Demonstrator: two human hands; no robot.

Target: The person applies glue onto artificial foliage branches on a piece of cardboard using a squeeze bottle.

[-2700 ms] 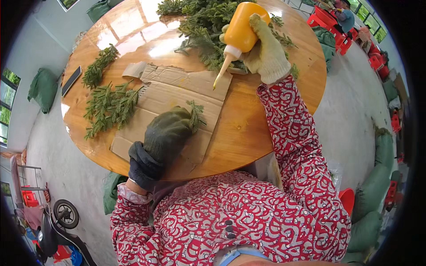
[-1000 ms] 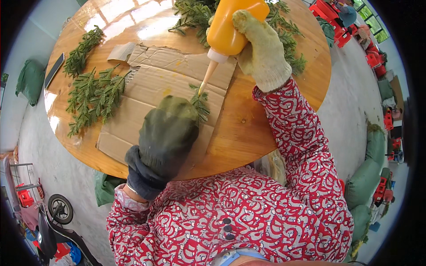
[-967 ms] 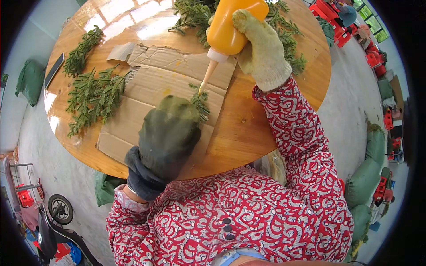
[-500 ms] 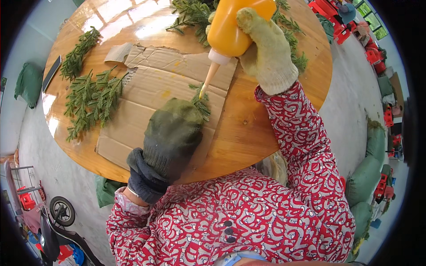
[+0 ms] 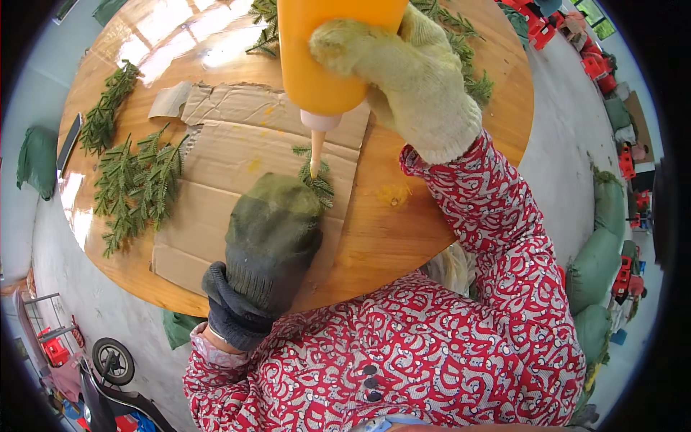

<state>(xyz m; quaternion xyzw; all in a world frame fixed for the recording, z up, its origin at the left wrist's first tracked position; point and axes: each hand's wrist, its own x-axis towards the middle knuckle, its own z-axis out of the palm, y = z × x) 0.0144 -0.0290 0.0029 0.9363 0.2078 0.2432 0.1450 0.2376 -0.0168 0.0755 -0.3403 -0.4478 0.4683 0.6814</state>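
Observation:
In my right hand (image 5: 421,90), in a pale knitted glove, is an orange squeeze bottle (image 5: 324,57) held upside down. Its pale tapered nozzle (image 5: 317,155) points down, with the tip at a small green fir sprig (image 5: 322,189). My left hand (image 5: 277,227) wears a dark, greenish glove and is closed, with the sprig sticking out past its knuckles; the fingertips are hidden beneath. Under the sprig lies a flat piece of torn brown cardboard (image 5: 191,237) with a few yellow smears. Whether liquid is leaving the nozzle cannot be made out.
The round wooden table (image 5: 403,227) carries fir branches at the left (image 5: 140,183), a longer branch (image 5: 108,108) farther back, and more greenery (image 5: 471,79) beyond my right hand. A dark flat object (image 5: 70,144) lies at the left rim. Green sacks (image 5: 599,277) stand on the floor.
My right hand has tipped the bottle more upright and brought it left, its nozzle staying at the sprig. My left hand keeps its hold. The whole view has shifted slightly.

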